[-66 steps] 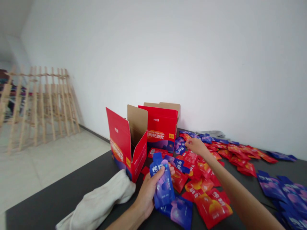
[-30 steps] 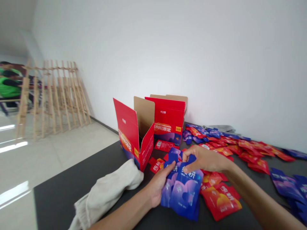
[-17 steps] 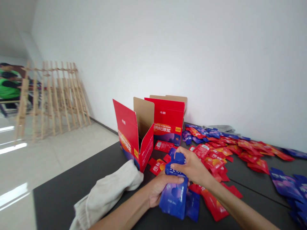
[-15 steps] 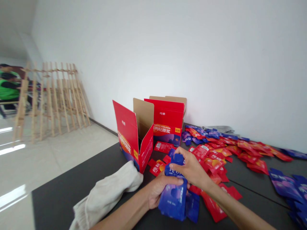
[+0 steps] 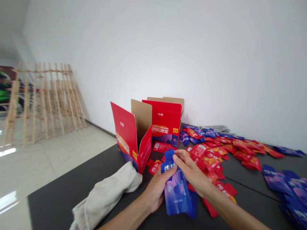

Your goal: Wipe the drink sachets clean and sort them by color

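Observation:
My left hand (image 5: 158, 189) is closed around a blue pouch (image 5: 177, 196), thumb across its front and fingers behind. More blue pouches seem stacked beneath it, with edges showing at the lower right; how many I cannot tell. Close to the pouch's narrow neck, my right hand (image 5: 193, 174) grips the upper right side, its thumb near the printed label. Red pouches (image 5: 209, 159) lie in a loose pile just behind and to the right of my hands. Another red pouch (image 5: 154, 166) rests on the left, by the open box (image 5: 126, 132).
A second red box (image 5: 165, 127) stands behind the first, flaps up. White cloth (image 5: 107, 191) lies at the front left of the black table (image 5: 55, 198). Blue pouches (image 5: 285, 188) are heaped at the right; mixed pouches line the wall. Wooden easels (image 5: 48, 102) lean at the far left.
The blue pouches in my hands now lie closer together, less fanned out. My right hand has opened from a pinch at the top and slid down the side. The view has shifted slightly.

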Action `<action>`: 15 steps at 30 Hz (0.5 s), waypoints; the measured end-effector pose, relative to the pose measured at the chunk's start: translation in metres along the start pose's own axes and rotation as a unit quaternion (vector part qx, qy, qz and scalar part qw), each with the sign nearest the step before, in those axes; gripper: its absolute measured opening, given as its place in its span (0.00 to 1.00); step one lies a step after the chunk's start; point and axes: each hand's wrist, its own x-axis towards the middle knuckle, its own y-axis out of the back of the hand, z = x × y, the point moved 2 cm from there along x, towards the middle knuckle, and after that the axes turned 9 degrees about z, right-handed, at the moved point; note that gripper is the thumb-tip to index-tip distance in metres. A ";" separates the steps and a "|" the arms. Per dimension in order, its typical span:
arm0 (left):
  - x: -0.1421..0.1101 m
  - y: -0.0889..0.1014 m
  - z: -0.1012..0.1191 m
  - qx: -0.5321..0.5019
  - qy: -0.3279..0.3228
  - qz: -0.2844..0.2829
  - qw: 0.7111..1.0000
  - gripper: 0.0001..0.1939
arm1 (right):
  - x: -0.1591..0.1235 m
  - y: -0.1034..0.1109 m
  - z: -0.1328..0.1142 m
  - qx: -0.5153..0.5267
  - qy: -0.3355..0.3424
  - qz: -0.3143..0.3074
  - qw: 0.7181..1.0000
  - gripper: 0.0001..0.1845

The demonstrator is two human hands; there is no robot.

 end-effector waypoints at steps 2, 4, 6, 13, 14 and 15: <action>-0.003 -0.001 0.005 -0.012 -0.049 0.019 0.999 0.22 | -0.015 0.001 0.005 -0.016 -0.027 -0.005 0.999 0.30; -0.008 -0.003 0.006 -0.008 -0.073 0.034 0.997 0.23 | -0.031 0.003 0.007 -0.047 -0.019 -0.011 0.999 0.34; -0.014 -0.004 0.005 0.009 -0.079 0.043 0.996 0.24 | -0.045 0.004 0.004 -0.060 0.031 -0.029 0.997 0.34; -0.029 -0.015 -0.015 0.088 -0.009 -0.062 0.994 0.27 | -0.097 0.020 -0.009 0.136 -0.167 -0.032 0.976 0.21; -0.030 -0.016 -0.019 0.090 -0.007 -0.090 0.992 0.27 | -0.106 0.029 -0.010 0.155 -0.219 -0.012 0.963 0.19; -0.030 -0.017 -0.022 0.098 -0.014 -0.110 0.989 0.27 | -0.117 0.041 -0.014 0.155 -0.240 0.008 0.958 0.18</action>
